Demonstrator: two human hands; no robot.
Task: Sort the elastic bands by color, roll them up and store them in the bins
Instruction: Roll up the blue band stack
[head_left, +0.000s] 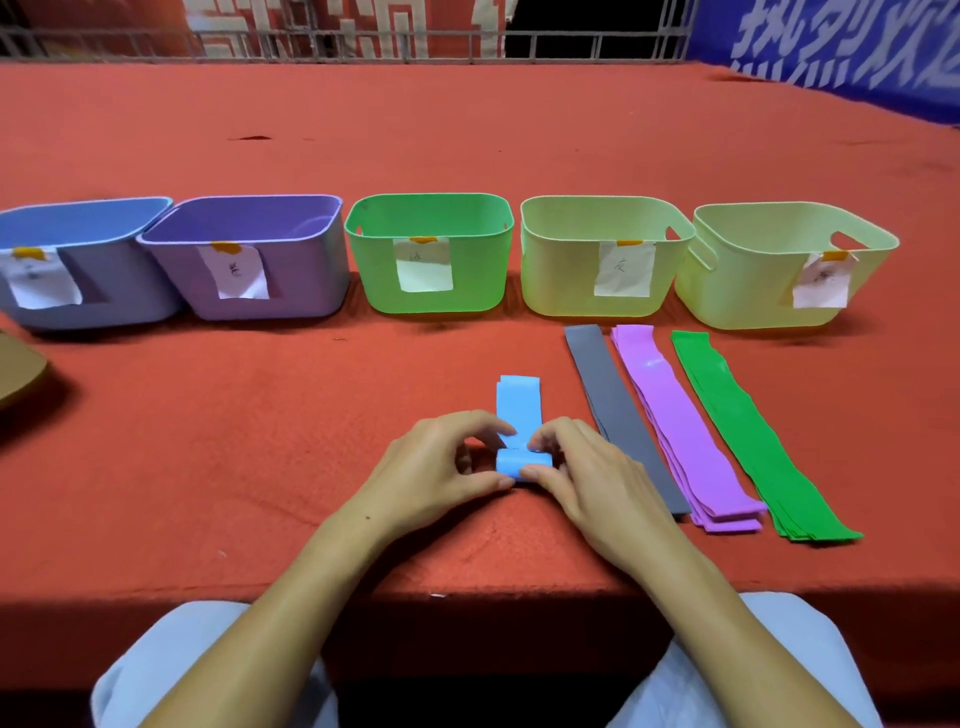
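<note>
A person sits at a bench (208, 467) covered in red cloth, both hands close to its near edge. The left hand (441, 462) and right hand (587, 467) meet over a blue elastic band (518, 415); the fingers (488, 423) of each hand are curled and pinch the ends of a small roll formed at the band's near end, thumbs beneath it. The unrolled part lies flat, running straight away from the fingertips. Just right of the right hand, three flat stacks lie side by side, angled away: grey bands (613, 410), then purple bands (675, 421), then green bands (743, 431), the purple edge overlapping the grey. Well beyond the fingers, five labelled bins stand in a row: blue bin (83, 280), purple bin (311, 270), green bin (374, 270), and two pale yellow bins (561, 280) (737, 291). Bare red cloth spreads to the left of the left hand and between the hands and the bins.
</note>
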